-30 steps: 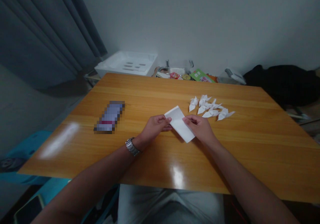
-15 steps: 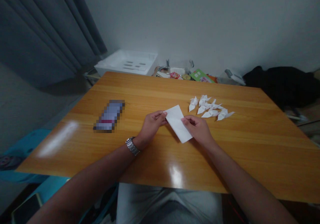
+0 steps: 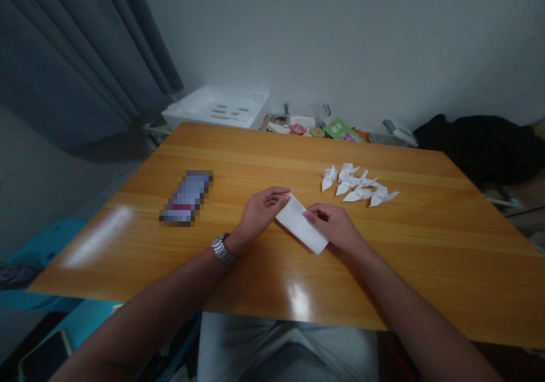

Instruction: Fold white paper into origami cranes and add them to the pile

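- One piece of white paper [image 3: 300, 226] is in work close before us, between both hands at the middle of the wooden table [image 3: 238, 160]. It shows as a flat, narrow oblong, slanting from a far left end to a near right corner. We judge it to be at an early stage: it has none of a figure's points, so most of the folding looks left to do. We cannot count its layers, nor tell whether its near corner touches the table.
- The right hand [image 3: 338, 226] is angled in from our near right, forearm low. Its thumb and forefinger pinch the paper along its long far edge; the other fingers are curled and partly hidden.
- The left hand [image 3: 258, 212], a metal watch [image 3: 223, 250] at its wrist, is angled in from our near left. Its thumb lies over the paper's far left end with the fingers just behind, a grip with hardly any gap.
- Beyond the right hand, apart from it, we see a cluster of folded paper figures [image 3: 360, 192]. They look finished; some overlap, so we give no exact count.
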{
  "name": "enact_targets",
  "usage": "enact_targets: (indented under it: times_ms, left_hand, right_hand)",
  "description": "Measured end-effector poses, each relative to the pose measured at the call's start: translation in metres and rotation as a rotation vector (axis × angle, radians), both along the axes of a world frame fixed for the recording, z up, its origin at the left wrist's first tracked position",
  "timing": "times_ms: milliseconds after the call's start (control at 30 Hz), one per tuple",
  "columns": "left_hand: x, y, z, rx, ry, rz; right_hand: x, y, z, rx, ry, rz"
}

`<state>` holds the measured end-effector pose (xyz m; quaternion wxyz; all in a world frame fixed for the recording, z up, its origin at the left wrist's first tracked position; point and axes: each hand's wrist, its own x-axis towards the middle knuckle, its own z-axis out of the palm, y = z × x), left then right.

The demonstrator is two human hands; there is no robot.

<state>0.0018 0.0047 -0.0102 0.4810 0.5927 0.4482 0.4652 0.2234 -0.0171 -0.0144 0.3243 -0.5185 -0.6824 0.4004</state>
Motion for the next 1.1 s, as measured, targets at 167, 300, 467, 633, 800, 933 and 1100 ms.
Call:
enact_targets:
  times_ms: [167,300,467,633,800,933,1100]
  left_hand:
    - [0.0011,0.0002,-0.0063,-0.028,-0.042,-0.008]
    - [0.0008,0.0012,-0.0081,-0.038,-0.045,0.008]
    - [0.0005,0.0003,-0.0053,-0.051,-0.048,0.007]
    - [0.0003,0.0001,-0.0055,-0.043,-0.045,0.01]
    - [0.0003,0.0004,-0.006,-0.048,-0.043,0.007]
    - [0.0012,-0.0004,-0.0041,-0.054,-0.056,0.014]
    - [0.0014,-0.0003,-0.0039,-0.055,-0.057,0.002]
  right_hand:
    - [-0.0037,-0.0031,0.0043,0.016,-0.02,0.043]
    - [-0.0047,-0.0031,0.0034,-0.001,-0.012,0.034]
    - [-0.0036,-0.0022,0.0002,0.005,-0.026,0.021]
    - [-0.004,-0.0026,0.0014,-0.001,-0.009,0.027]
    - [-0.0044,-0.0037,0.0028,-0.01,-0.006,0.023]
    - [-0.0043,-0.0037,0.003,-0.007,-0.011,0.016]
    - [-0.004,-0.0026,0.0033,0.005,-0.018,0.021]
